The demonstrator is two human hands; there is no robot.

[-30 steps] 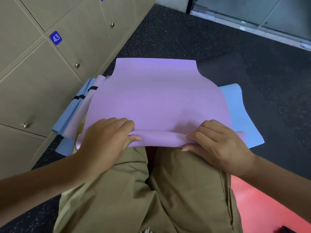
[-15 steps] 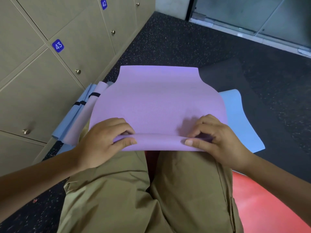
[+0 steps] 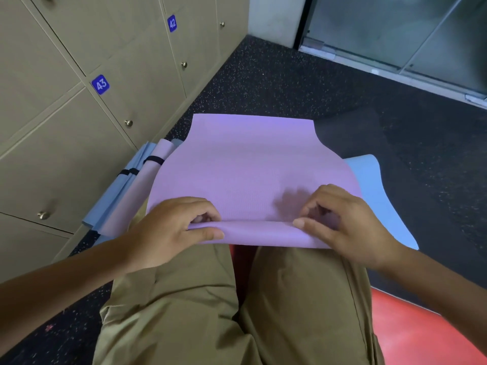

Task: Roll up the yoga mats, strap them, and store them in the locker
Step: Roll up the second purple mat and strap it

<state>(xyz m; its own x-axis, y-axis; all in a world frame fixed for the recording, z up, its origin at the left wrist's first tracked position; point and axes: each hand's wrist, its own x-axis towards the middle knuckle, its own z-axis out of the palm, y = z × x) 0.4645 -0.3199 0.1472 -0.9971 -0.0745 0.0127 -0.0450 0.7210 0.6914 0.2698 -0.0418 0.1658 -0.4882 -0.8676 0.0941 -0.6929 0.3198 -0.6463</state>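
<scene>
Kneeling in khaki trousers (image 3: pixel 210 312), I am pinching the near rolled edge of the purple mat (image 3: pixel 250 167) with my left hand (image 3: pixel 168 233) and right hand (image 3: pixel 345 222), fingers curled over the fold. The mat is lying across a blue mat (image 3: pixel 374 185) on the dark floor (image 3: pixel 290 83). Strapped rolled mats (image 3: pixel 137 185) are lying leftward beside the lockers (image 3: pixel 79 127).

Two hands (image 3: pixel 168 233) (image 3: pixel 350 227), three flat mats (image 3: pixel 250 167) (image 3: pixel 379 193) (image 3: pixel 421 325), three strapped rolls (image 3: pixel 152 164).
</scene>
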